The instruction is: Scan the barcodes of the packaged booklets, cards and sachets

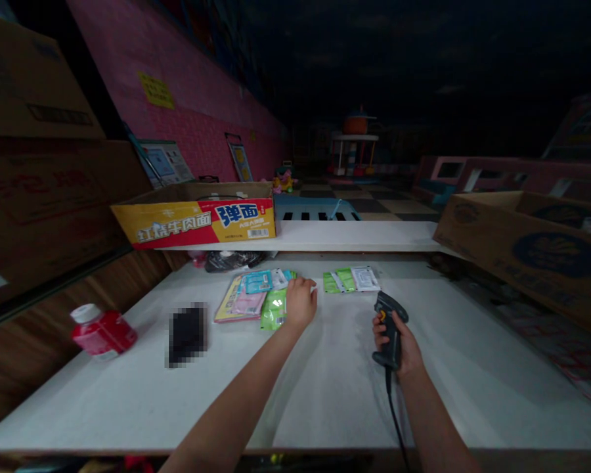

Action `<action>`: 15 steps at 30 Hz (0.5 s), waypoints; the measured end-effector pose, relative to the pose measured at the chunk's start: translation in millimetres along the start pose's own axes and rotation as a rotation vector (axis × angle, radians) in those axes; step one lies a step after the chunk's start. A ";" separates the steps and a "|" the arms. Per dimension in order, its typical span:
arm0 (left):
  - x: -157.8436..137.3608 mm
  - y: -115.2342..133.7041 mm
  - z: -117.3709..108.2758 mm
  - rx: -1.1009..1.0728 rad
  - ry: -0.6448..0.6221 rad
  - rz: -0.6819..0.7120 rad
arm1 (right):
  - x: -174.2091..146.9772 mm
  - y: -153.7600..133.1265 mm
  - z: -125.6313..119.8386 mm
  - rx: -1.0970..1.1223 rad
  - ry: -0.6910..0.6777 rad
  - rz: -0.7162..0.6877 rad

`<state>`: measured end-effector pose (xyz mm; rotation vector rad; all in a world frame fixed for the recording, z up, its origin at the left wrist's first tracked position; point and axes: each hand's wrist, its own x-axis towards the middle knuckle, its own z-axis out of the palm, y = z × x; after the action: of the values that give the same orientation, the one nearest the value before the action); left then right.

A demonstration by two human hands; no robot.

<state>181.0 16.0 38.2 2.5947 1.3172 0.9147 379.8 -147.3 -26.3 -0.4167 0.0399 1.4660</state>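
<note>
My left hand [301, 303] is over the right side of a pile of small packets, its fingers loosely bent and thumb apart from the index finger. Nothing shows in its grasp, though some fingertips are hidden. Beside it lies a green packet [274, 311]; blue [259, 282] and pink [249, 303] packets rest on a flat yellow-and-pink item [228, 300]. My right hand [408, 345] is closed around the handle of a black barcode scanner [392, 328], whose head points forward. Ahead of the scanner, green packets [345, 280] and a white-backed packet [366, 278] lie in a row.
On the left stand a red bottle with a white cap [103, 332] and a blurred dark object [187, 334]. A raised shelf [357, 235] crosses the back, carrying a noodle carton [197, 220] and a brown carton [532, 236]. The scanner's cable [396, 420] runs over the front edge.
</note>
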 end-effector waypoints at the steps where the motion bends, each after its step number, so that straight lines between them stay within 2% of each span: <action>1: -0.9 6.7 10.4 -0.032 -0.029 0.005 | 0.3 -0.3 0.0 -0.001 -0.009 -0.003; 5: 2.7 32.4 47.5 -0.125 -0.103 -0.002 | 1.0 -0.8 0.4 -0.016 -0.035 -0.001; 9: 20.8 59.7 76.9 -0.218 -0.146 0.001 | 2.5 -0.7 0.3 -0.030 -0.055 0.007; 11: 32.7 73.6 89.3 -0.251 -0.128 -0.069 | 3.8 -0.4 -0.1 -0.019 -0.048 -0.005; 15: 52.5 97.0 110.6 -0.201 -0.028 -0.310 | 6.7 1.0 -0.7 -0.006 -0.030 -0.010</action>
<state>333.6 15.5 5.2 2.1692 1.4798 0.9001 379.8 -141.1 -29.0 -0.3994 0.0091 1.4626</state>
